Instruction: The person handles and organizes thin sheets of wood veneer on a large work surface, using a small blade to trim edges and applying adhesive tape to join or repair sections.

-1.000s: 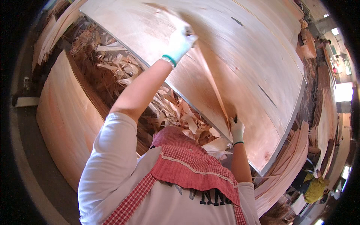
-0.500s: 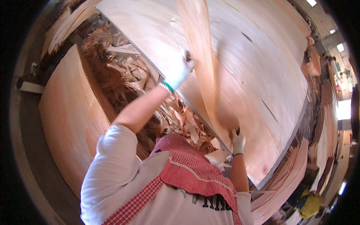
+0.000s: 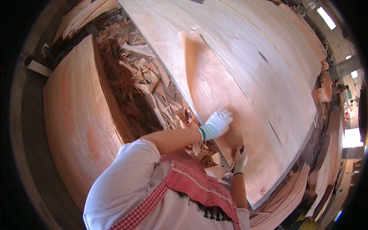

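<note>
While the reddish veneer strip lay along the bench's left edge | left hand pressed flat, grasping nothing | right hand pinched its near end | best smoothed outward, flush with that edge.

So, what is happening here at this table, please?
A person in white work gloves is laying a reddish veneer strip flat on a large pale veneer sheet. The left hand presses on the strip's near part, and the right hand rests at its near end by the sheet's edge. Veneer scraps fill the gap beside it, next to a stack of sheets.
</note>
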Tool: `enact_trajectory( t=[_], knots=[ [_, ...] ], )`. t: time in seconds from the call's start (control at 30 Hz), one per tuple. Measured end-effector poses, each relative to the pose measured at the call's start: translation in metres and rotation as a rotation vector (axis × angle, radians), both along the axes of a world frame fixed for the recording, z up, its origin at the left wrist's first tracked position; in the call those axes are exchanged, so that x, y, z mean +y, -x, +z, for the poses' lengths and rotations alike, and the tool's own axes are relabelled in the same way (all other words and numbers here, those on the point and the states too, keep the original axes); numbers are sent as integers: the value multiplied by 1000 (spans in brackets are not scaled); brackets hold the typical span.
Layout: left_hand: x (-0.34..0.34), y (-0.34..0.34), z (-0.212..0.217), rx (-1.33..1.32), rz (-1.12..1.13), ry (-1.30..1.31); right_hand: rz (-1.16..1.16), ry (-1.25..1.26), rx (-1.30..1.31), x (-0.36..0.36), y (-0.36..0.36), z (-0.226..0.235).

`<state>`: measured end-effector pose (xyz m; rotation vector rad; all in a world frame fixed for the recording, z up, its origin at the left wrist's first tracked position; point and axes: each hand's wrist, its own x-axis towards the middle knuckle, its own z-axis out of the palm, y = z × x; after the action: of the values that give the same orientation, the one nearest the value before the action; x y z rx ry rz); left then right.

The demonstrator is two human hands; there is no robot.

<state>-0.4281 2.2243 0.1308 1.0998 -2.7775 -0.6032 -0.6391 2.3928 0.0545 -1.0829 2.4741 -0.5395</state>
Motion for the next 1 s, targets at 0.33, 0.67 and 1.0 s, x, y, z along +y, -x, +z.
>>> enact_trajectory(
  t=[0.33, 0.67, 1.0],
  knots=[
    [-224, -122, -98, -50, 569, 330, -42, -45, -220, 26, 36, -44],
    [-347, -186, -120, 334, 470, 353, 554, -264, 397, -304, -198, 25],
    [-353, -204, -127, 323, 461, 396, 561, -253, 283, -397, -296, -10]
  ],
)
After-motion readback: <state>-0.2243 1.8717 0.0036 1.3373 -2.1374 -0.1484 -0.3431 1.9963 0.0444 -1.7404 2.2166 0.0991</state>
